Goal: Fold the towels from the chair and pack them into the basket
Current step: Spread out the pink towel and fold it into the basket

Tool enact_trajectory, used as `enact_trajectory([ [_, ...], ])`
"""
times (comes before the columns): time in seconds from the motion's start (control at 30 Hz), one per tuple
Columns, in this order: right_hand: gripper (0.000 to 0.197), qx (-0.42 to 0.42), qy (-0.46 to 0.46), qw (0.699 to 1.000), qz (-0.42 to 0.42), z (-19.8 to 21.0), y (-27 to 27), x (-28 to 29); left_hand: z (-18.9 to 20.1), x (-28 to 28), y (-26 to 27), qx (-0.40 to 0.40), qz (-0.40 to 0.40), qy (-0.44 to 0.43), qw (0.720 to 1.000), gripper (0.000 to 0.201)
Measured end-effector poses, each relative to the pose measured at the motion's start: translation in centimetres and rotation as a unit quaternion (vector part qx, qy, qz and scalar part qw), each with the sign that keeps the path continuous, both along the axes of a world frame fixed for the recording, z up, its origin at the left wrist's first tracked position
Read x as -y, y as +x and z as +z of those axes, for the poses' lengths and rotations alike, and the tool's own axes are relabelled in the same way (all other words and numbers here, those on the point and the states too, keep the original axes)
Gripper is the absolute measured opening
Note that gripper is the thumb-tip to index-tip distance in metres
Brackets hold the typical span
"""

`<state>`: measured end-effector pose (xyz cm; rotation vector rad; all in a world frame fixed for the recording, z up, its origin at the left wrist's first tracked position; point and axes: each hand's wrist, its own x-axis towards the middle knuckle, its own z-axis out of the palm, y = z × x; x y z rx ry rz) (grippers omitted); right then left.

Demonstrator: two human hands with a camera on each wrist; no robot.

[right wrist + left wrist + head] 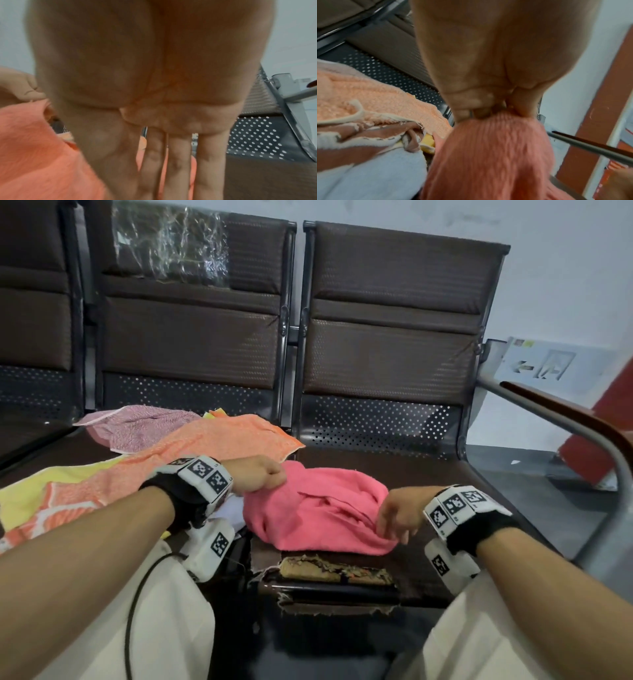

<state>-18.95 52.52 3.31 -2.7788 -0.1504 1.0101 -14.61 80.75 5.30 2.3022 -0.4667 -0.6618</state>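
A crumpled pink towel (318,508) lies on the right seat of a row of brown chairs (394,302). My left hand (263,475) grips its upper left edge in a fist; the left wrist view shows the fingers (481,112) pinching bunched pink towel (488,155). My right hand (390,525) hovers at the towel's right side, fingers straight and spread, holding nothing; the right wrist view shows the straight fingers (176,155) beside the pink towel (34,148). An orange towel (219,440), a pink patterned towel (137,426) and a yellow towel (51,491) are piled on the left seat. No basket is in view.
A metal armrest with a wooden top (565,422) bounds the right seat. The seat's front edge is torn, with foam showing (335,570). My knees in cream trousers (164,611) sit close to the seats. A red object (609,440) stands at the far right.
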Motion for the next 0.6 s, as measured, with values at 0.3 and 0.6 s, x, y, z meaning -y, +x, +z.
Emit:
enact_trajectory([
  [0.3,0.028,0.129,-0.105,0.985,0.032,-1.5,0.1,-1.4,-0.1,0.8,-0.3,-0.01,-0.062,0.098,0.993,0.037],
  [0.6,0.022,0.142,-0.024,0.989,-0.039,-1.9,1.5,-0.2,-0.1,0.7,0.3,0.013,-0.036,0.13,0.991,0.031],
])
